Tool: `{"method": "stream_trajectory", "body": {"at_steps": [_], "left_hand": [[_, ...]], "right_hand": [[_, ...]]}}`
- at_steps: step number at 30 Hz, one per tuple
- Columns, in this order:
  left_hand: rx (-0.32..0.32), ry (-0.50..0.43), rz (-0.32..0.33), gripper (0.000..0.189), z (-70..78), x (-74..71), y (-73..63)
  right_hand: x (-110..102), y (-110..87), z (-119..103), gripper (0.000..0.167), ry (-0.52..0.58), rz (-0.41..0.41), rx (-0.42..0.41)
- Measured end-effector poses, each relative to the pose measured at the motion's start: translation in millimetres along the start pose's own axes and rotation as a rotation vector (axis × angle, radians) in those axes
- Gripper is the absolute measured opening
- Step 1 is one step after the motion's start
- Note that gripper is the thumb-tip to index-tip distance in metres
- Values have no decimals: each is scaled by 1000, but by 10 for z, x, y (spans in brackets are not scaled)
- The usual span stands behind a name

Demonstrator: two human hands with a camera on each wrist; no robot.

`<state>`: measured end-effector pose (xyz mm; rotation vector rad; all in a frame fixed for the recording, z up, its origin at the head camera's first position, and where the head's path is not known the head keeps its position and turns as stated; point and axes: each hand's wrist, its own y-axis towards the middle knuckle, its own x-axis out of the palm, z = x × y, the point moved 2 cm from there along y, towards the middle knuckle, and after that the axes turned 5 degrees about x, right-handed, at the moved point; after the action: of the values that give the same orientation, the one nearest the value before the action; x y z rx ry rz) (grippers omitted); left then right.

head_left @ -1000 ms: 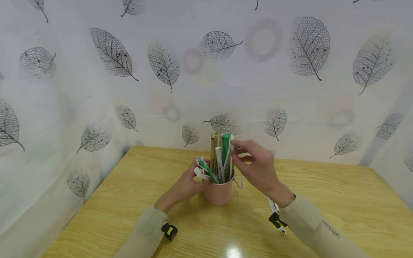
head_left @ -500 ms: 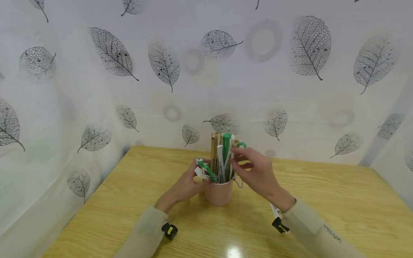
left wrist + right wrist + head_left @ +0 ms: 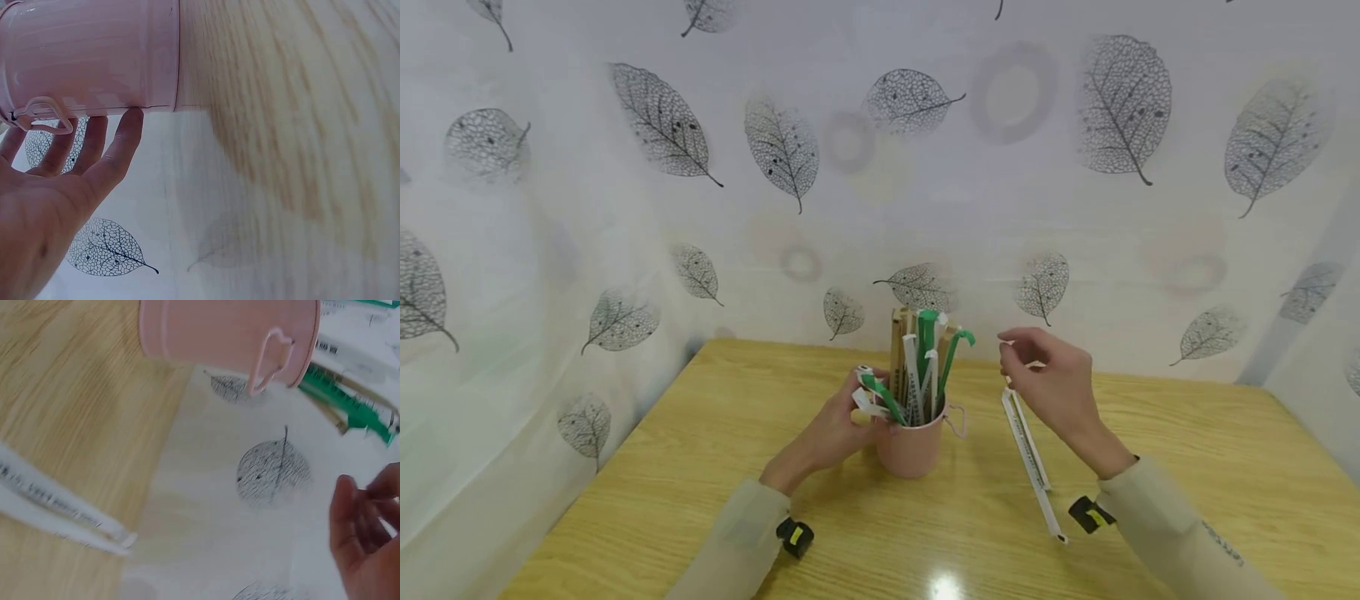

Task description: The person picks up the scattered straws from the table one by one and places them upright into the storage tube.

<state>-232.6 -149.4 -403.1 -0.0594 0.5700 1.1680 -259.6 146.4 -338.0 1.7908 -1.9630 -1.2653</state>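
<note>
A pink metal mug (image 3: 908, 450) with wire handles stands upright on the table, packed with paper-wrapped straws in white, green (image 3: 927, 333) and brown (image 3: 896, 350). At its left side my left hand (image 3: 829, 429) holds the mug. In the left wrist view, the left hand's fingers (image 3: 112, 156) touch the mug's wall beside a handle; the thumb is out of that view. My right hand (image 3: 1054, 387) hovers right of the mug, fingers loosely bent, holding nothing. Below it, two white wrapped straws (image 3: 1028, 454) lie on the table.
The wood-grain table (image 3: 737, 383) ends at a pale curtain (image 3: 940, 208) printed with leaves behind it. Black wrist cameras (image 3: 795, 537) sit at both cuffs. A green straw (image 3: 957, 354) with a bent tip leans out over the mug's right rim.
My right hand has let go of a straw at the mug's right side and moved right, uncovering the white straws on the table. The left hand stays in place.
</note>
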Motion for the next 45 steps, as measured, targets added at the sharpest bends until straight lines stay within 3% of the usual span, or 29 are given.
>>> {"method": "stream_trajectory", "body": {"at_steps": [3,6,12,19,30,40,45], "left_hand": [[4,-3,2,65,-4,-2,-2],[4,0,5,65,-13,0,-5],[4,0,0,66,-6,6,-4],[3,-3,14,66,-6,-3,-2],[12,2,4,66,-21,-6,-9],[23,-4,-4,67,-30,-5,3],[12,-6,-3,67,-15,-5,-7]], "right_hand": [[-62,-9,193,14,-144,-136,197],[-104,-12,421,19,-252,-292,330],[-150,-24,861,25,-369,-449,409],[-69,3,1087,29,-349,-497,472],[139,-1,1142,42,-388,-549,447],[96,-10,1134,50,-397,-578,498],[3,18,1093,56,-386,-568,477]]}}
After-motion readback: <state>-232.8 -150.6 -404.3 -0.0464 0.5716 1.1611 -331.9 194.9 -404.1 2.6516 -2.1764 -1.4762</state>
